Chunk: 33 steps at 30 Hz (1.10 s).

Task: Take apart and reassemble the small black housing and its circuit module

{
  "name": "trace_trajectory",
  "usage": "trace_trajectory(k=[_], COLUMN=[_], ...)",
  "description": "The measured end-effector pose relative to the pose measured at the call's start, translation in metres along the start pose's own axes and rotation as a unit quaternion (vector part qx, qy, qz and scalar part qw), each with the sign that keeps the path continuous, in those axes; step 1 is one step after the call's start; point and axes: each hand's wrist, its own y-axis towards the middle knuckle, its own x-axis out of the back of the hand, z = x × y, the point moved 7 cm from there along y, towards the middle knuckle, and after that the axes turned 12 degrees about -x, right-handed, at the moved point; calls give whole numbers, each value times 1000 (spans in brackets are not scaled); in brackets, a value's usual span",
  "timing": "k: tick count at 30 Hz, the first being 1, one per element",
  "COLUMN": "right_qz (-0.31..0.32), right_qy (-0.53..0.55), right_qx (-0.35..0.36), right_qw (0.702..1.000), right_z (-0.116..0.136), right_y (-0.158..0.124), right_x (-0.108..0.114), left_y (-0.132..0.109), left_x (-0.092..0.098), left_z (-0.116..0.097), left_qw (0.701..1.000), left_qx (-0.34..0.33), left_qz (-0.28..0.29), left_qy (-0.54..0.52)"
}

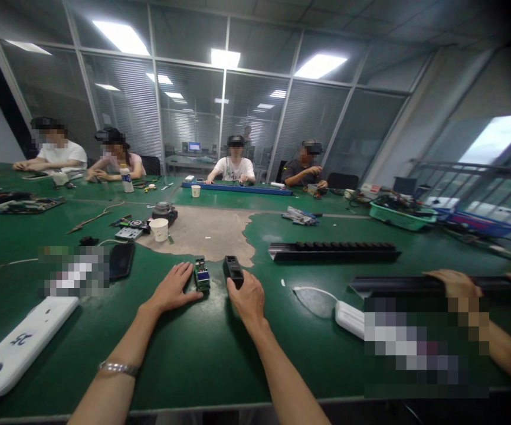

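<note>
My left hand (173, 288) lies flat on the green table, fingers stretched out, with its thumb along the near end of a small circuit board (202, 275). This board carries blue, black and white parts and stands just beyond the fingertips; whether the thumb touches it I cannot tell. To its right, my right hand (248, 296) is closed around the near part of a black plastic housing (232, 267). The housing has openings at its far end, and the fingers cover its near side. A narrow gap of table separates board and housing.
A worn tan patch (206, 230) spreads beyond my hands, with a paper cup (159, 229) on its left. A phone (121, 260) and a white power bank (25, 342) lie left. At right are black rails (335, 254) and another person's hand (459, 286). Several people sit across.
</note>
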Motion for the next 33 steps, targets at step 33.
trace_trajectory(k=[33], right_qz=[63], right_qy=[-37], right_qx=[88], right_qw=[993], right_z=[99], right_y=[-35], right_x=[-19], left_y=[1], left_x=[3], left_z=[-4], left_qw=[1000], left_qx=[11], left_qz=[3], left_qy=[-12])
